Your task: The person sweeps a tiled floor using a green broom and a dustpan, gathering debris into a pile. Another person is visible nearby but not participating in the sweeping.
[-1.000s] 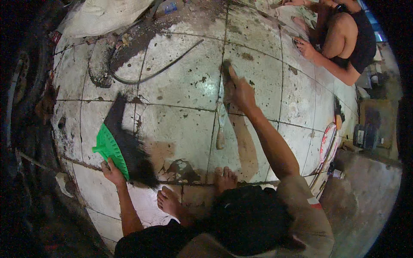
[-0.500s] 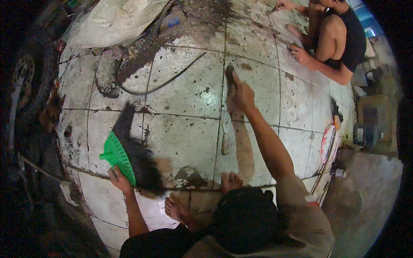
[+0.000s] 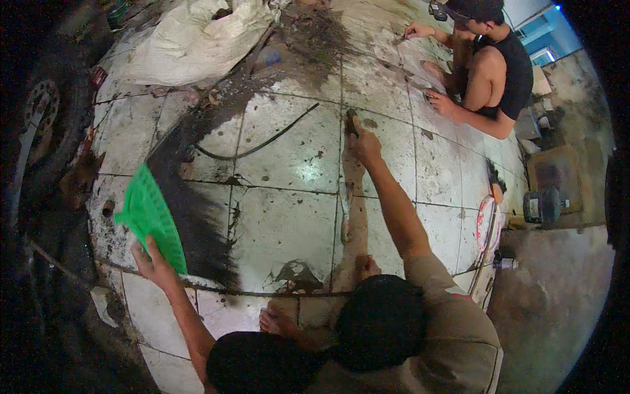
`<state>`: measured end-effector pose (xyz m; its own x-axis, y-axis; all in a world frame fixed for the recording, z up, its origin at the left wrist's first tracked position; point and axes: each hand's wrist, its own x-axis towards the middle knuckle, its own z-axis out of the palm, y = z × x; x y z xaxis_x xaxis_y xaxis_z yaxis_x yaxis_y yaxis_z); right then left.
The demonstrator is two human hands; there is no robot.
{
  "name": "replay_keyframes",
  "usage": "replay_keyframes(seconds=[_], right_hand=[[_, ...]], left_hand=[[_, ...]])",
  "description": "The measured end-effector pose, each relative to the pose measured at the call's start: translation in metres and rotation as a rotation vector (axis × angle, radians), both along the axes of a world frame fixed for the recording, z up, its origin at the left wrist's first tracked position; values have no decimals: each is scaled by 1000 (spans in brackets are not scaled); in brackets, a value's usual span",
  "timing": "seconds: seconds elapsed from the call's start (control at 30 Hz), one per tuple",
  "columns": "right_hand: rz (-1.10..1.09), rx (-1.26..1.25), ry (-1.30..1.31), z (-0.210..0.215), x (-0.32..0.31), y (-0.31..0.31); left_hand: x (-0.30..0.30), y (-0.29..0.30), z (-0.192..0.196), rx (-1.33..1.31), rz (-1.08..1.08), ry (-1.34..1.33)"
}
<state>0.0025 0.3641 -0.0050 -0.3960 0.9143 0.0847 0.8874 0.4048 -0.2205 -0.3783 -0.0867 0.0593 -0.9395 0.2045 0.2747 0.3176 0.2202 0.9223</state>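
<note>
My left hand [image 3: 152,262] grips the lower edge of a green plastic dustpan [image 3: 149,223], held tilted beside a broad smear of dark dirt [image 3: 197,217] on the white floor tiles [image 3: 289,223]. My right hand [image 3: 364,141] reaches forward with the arm stretched out. It is closed on a small dark scraping tool [image 3: 352,118] pressed to the joint between two tiles. My bare feet [image 3: 275,322] rest on the tiles near the bottom of the view.
Another person [image 3: 492,72] crouches at the upper right, both hands on the floor. A black cable [image 3: 262,141] curves across the tiles. A white sack [image 3: 190,39] lies at the top, a tyre [image 3: 46,125] at the left and a small machine [image 3: 541,207] at the right.
The green dustpan has shifted a little to the left and tipped up more steeply. My right hand stays on the tile joint with the tool.
</note>
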Motion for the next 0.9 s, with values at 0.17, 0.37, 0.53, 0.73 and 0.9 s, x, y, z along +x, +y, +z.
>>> replay_keyframes(seconds=[0.17, 0.37, 0.53, 0.73, 0.9], right_hand=[[112, -170, -9, -9, 31, -76], [131, -59, 83, -16, 21, 3], [291, -201, -1, -21, 47, -46], [207, -287, 198, -7, 32, 1], [184, -302, 408, -1, 18, 14]], left_hand=[[-37, 13, 83, -280, -200, 326], [7, 91, 107, -361, -561, 356], [40, 108, 170, -677, -792, 258], [70, 151, 173, -903, -1071, 197], [90, 207, 167, -1161, -1271, 597]])
